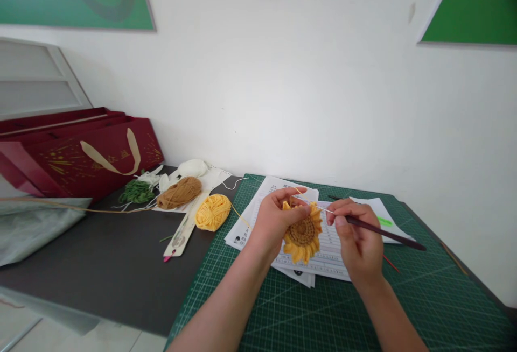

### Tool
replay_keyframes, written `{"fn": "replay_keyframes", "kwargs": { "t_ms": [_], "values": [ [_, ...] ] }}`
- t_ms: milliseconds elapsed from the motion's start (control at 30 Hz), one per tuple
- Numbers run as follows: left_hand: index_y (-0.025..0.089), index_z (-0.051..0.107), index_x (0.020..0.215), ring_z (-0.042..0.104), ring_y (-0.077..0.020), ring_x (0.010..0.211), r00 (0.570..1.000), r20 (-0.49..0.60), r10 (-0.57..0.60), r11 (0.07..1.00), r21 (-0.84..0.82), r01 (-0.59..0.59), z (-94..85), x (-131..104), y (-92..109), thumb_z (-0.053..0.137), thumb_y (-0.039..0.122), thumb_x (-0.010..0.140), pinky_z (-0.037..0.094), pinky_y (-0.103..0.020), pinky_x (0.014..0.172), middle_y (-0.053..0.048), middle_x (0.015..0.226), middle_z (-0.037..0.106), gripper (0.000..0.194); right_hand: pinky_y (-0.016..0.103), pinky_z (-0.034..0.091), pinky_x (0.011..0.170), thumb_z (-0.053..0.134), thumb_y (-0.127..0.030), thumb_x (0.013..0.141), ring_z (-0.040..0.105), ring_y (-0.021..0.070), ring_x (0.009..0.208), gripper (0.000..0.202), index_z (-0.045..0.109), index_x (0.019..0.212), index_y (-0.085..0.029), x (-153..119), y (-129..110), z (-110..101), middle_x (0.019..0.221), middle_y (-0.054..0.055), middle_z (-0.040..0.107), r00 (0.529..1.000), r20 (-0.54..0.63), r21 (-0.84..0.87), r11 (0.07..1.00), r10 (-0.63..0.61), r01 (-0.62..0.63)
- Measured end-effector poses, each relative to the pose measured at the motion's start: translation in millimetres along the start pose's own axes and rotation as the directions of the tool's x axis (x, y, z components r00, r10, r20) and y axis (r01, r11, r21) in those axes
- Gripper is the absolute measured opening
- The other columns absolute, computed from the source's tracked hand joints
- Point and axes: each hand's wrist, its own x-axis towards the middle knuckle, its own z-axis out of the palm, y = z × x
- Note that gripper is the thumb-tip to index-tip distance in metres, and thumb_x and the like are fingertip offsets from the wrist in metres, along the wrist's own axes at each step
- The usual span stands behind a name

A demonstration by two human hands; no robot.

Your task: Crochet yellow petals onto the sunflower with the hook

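Two hands [361, 241], one hook [382, 230], one crocheted flower [302, 233], two green posters [472, 23].

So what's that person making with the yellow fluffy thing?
The left hand is holding a crocheted flower with a brown middle and yellow petals. The right hand holds a hook with a dark handle, its thin metal end up at the petals. A ball of yellow yarn sits off to the left, beside a brown one.
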Motion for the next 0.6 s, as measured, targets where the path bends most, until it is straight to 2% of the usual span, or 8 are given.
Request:
{"fn": "replay_keyframes", "kwargs": {
  "t_ms": [100,200,300,400,500,600],
  "values": [
    [0.015,0.08,0.097,0.061,-0.0108,0.065,1.0,0.008,0.013,0.999,0.047,-0.014,-0.2,-0.8,1.3,0.092,0.017,0.057,0.045,-0.025,0.067,0.0,0.072,0.07,0.041,0.036,0.047,0.069,0.056,-0.022,0.097,0.057,0.0181,0.073,0.004,0.058,0.095,-0.023,0.2,-2.3,-0.2,0.077,0.001,0.059,0.992,-0.051,0.139,0.985,0.115,-0.107],
    [0.016,0.081,0.095,0.06,-0.0111,0.064,0.999,0.049,-0.012,0.997,0.075,0.008,-0.1,-1.5,1.5,0.092,0.017,0.057,0.045,-0.026,0.065,0.001,0.073,0.068,0.039,0.033,0.045,0.066,0.056,-0.026,0.099,0.055,0.0157,0.068,0.007,0.058,0.093,-0.023,0.4,-2.4,0.7,0.074,-0.001,0.059,0.975,-0.09,0.21,0.961,0.202,-0.18],
    [0.016,0.081,0.095,0.06,-0.011,0.065,0.994,0.103,-0.046,0.995,0.089,0.037,0.5,-2.2,0.5,0.091,0.017,0.058,0.045,-0.026,0.065,0.001,0.074,0.066,0.038,0.031,0.047,0.062,0.053,-0.029,0.101,0.056,0.0141,0.062,0.013,0.057,0.091,-0.023,1.1,-1.0,3.0,0.071,-0.002,0.06,0.945,-0.067,0.284,0.914,0.321,-0.29],
    [0.017,0.081,0.094,0.059,-0.0103,0.065,0.989,0.134,-0.06,0.995,0.092,0.048,1.8,-3.4,-0.6,0.09,0.017,0.06,0.044,-0.026,0.065,0.001,0.074,0.065,0.035,0.031,0.05,0.061,0.059,-0.031,0.099,0.06,0.0143,0.063,0.011,0.056,0.091,-0.024,1.4,0.0,5.1,0.075,-0.001,0.064,0.912,-0.032,0.337,0.863,0.409,-0.376],
    [0.018,0.081,0.095,0.06,-0.01,0.067,0.989,0.138,-0.052,0.995,0.092,0.039,3.0,-5.0,-0.5,0.09,0.017,0.061,0.045,-0.026,0.067,0.002,0.075,0.064,0.035,0.03,0.053,0.066,0.067,-0.028,0.094,0.064,0.0142,0.069,0.011,0.058,0.092,-0.025,1.4,-1.0,5.0,0.08,-0.002,0.066,0.901,-0.061,0.351,0.854,0.43,-0.384],
    [0.019,0.08,0.099,0.06,-0.01,0.068,0.988,0.146,-0.051,0.995,0.089,0.038,3.6,-6.6,0.7,0.089,0.016,0.062,0.046,-0.026,0.069,0.002,0.076,0.066,0.038,0.033,0.054,0.077,0.071,-0.025,0.091,0.068,0.0164,0.083,0.007,0.064,0.091,-0.024,1.4,-4.2,3.6,0.089,0.001,0.069,0.934,-0.133,0.259,0.921,0.332,-0.291]
  ]
}}
